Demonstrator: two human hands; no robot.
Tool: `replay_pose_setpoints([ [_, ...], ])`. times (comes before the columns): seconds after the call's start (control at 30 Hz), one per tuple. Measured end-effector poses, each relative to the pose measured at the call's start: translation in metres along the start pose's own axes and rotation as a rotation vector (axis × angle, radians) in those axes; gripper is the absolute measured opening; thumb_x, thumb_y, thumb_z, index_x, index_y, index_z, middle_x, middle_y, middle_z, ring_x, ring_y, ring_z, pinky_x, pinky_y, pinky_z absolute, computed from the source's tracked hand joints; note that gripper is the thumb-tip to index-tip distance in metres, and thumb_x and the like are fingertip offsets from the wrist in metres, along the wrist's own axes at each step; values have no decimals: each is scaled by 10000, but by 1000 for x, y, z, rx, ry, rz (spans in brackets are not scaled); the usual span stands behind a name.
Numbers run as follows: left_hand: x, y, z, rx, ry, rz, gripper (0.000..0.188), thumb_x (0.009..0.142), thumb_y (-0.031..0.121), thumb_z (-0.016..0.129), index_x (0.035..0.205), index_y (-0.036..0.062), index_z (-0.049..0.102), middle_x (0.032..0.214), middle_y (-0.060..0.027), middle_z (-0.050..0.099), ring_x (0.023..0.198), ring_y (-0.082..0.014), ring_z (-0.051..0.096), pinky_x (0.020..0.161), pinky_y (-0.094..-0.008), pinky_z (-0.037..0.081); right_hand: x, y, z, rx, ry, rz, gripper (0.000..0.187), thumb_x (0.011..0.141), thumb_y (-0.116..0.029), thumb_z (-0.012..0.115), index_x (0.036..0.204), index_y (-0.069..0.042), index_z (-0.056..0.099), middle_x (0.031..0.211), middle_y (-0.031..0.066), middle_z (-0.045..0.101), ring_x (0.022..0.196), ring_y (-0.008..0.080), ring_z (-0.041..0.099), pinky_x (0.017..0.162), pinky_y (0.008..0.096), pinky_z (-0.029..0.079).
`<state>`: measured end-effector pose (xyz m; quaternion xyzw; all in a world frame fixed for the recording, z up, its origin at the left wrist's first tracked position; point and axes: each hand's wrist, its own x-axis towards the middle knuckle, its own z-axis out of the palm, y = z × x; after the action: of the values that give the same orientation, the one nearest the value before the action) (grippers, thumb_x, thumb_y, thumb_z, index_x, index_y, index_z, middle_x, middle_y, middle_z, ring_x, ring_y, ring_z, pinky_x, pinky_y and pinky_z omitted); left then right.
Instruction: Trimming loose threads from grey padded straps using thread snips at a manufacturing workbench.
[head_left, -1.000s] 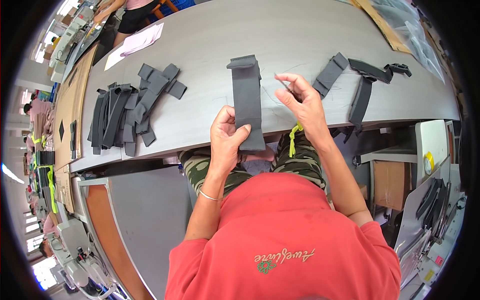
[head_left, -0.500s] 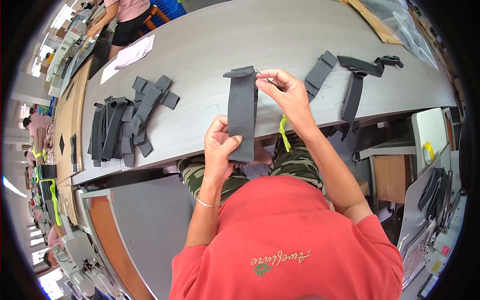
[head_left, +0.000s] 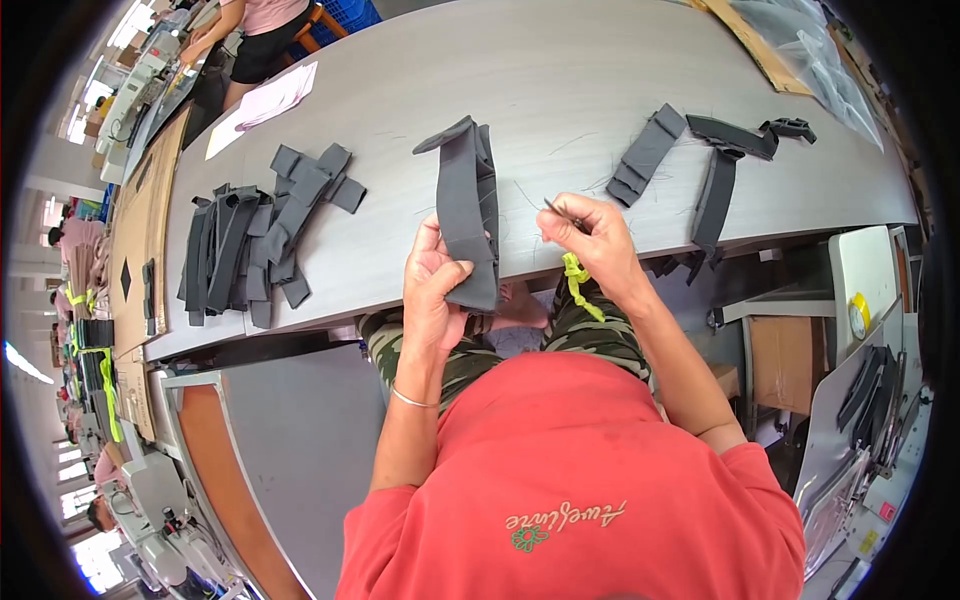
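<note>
Grey strip [head_left: 460, 200], pinched in the left hand [head_left: 432, 288], extends past its fingers, likely exposing an edge; the right hand [head_left: 597, 242] pinches a dark tool [head_left: 551, 205].

The person wears a coral-red T-shirt [head_left: 560, 450] with loose short sleeves [head_left: 765, 500], the fabric softly creased across the rounded front. On it sits a line of pale cursive lettering [head_left: 566, 515] — upside down in this view — and, by one end of that line, a small flower emblem [head_left: 529, 539] outlined in green with looped petals. Past the shirt's edge show camouflage trousers [head_left: 612, 335], patterned in irregular patches of dark green, near-black and pale cream. The left hand [head_left: 432, 280] and the right hand [head_left: 600, 243] are bare, as are both forearms [head_left: 683, 375] — apart from a thin, plain silver-coloured bangle [head_left: 413, 401] around the left one, near the wrist.
</note>
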<state>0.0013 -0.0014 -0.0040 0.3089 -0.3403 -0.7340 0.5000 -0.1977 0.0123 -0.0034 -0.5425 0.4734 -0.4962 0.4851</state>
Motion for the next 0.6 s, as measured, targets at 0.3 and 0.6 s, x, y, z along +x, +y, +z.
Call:
replay_pose_setpoints([
  [0.3, 0, 1, -5, -95, -36, -44, 474, 706, -23, 550, 1166, 18, 442, 989, -112, 552, 814, -232, 596, 758, -347, 517, -1, 1, 24, -117, 28, -9, 135, 844, -90, 681, 955, -14, 664, 870, 2, 544, 805, 83, 512, 725, 249, 428],
  [0.6, 0, 1, -5, -63, -49, -13, 461, 718, -45, 549, 1162, 37, 460, 1053, -111, 556, 866, -207, 599, 805, -352, 516, -11, -16, 3, 57, -76, -99, 164, 825, -62, 658, 725, 10, 549, 761, 22, 548, 691, 77, 445, 623, 231, 345],
])
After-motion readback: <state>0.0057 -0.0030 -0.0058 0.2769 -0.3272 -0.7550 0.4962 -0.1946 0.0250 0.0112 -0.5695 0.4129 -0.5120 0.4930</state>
